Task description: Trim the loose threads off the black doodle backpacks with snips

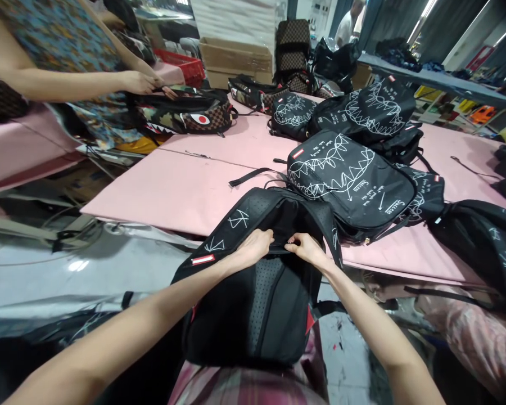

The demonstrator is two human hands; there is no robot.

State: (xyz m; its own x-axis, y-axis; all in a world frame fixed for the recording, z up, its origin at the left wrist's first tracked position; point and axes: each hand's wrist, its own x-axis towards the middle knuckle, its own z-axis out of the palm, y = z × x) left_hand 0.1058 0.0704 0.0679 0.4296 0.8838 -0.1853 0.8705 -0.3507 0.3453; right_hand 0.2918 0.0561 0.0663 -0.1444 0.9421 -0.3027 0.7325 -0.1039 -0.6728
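A black backpack (257, 304) with white scribble print leans from my lap onto the edge of the pink table (172, 188), its mesh back panel facing me. My left hand (255, 244) and my right hand (306, 247) sit close together at its top edge. Both pinch the fabric by the grab handle, fingers curled shut. The shoulder straps (231, 228) spread out to either side.
Several more black scribble-print backpacks (349, 180) lie on the table ahead and to the right. At the far left a co-worker's hands (141, 81) rest on a camo shark-mouth backpack (181, 112). Cardboard boxes (234, 59) and a red crate (185, 64) stand behind.
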